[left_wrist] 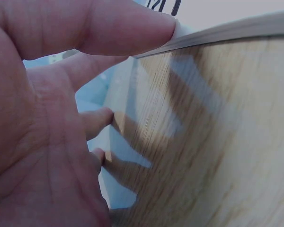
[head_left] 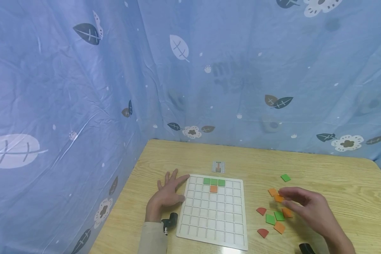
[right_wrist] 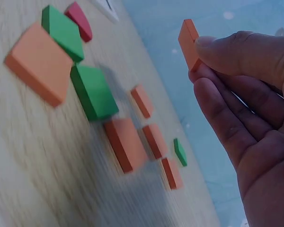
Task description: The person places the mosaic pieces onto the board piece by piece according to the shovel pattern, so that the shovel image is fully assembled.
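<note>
My right hand (head_left: pixel 309 208) pinches an orange square tile (right_wrist: pixel 188 45) between thumb and forefinger, raised above the loose tiles at the right of the table. Several more orange tiles (right_wrist: pixel 125 145) lie beneath it, with green tiles (head_left: pixel 270 219) and two red quarter-round tiles (head_left: pixel 262 233) nearby. At the left, my left hand (head_left: pixel 168 194) spreads its fingers beside the white grid board (head_left: pixel 209 223), thumb and forefinger at its left edge. Three green tiles (head_left: pixel 214 181) fill part of the board's top row, and one orange tile (head_left: pixel 213 189) sits below the middle one.
A small picture card (head_left: pixel 218 167) with a gridded pattern lies just beyond the board's far edge. One green tile (head_left: pixel 285 177) lies apart, farther back. The wooden table (head_left: pixel 345 183) ends against a blue patterned curtain (head_left: pixel 228 88) behind and at the left.
</note>
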`<state>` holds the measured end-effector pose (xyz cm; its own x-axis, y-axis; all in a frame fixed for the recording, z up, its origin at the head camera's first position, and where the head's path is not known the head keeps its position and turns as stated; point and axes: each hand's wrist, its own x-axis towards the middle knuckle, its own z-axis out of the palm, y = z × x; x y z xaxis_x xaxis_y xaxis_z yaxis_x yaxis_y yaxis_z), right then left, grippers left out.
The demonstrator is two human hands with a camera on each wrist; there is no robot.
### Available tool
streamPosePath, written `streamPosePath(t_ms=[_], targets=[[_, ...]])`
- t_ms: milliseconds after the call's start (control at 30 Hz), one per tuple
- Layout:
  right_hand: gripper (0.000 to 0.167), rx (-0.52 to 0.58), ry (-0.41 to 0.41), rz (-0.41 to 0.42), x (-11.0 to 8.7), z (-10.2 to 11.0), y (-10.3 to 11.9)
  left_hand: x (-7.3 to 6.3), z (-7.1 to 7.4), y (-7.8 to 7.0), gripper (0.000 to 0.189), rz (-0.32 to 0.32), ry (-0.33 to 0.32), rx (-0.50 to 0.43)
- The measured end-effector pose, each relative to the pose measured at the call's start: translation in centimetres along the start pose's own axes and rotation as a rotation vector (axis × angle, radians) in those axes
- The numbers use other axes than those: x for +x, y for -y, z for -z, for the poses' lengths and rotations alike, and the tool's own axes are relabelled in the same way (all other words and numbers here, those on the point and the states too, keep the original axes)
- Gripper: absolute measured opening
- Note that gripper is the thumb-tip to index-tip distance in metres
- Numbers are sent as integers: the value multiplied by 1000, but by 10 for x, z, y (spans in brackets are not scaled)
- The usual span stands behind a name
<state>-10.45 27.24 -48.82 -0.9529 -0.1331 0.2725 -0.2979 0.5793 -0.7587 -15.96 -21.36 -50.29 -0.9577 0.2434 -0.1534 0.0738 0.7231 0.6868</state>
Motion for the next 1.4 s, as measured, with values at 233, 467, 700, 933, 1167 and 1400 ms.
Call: streamPosePath(t_ms=[233,467,700,933,1167,1400], targets=[[28,49,36,-22,6,-9,11,0,0,1,95,0,8,7],[29,65,57,-31,16,-23,23,-1,0,1,95,0,7,8],[27,51,56,37,26,-39,32,0,-1,4,94,-5,7,13],[27,56,68,51,35,-50,43,0,0,3,94,-5,6,13],[27,136,90,39,42,-64,51,0,-1,3,93,-7,7,27],[26,179,99,78,47,-80,57,0,0,1,94,-6,10,18]])
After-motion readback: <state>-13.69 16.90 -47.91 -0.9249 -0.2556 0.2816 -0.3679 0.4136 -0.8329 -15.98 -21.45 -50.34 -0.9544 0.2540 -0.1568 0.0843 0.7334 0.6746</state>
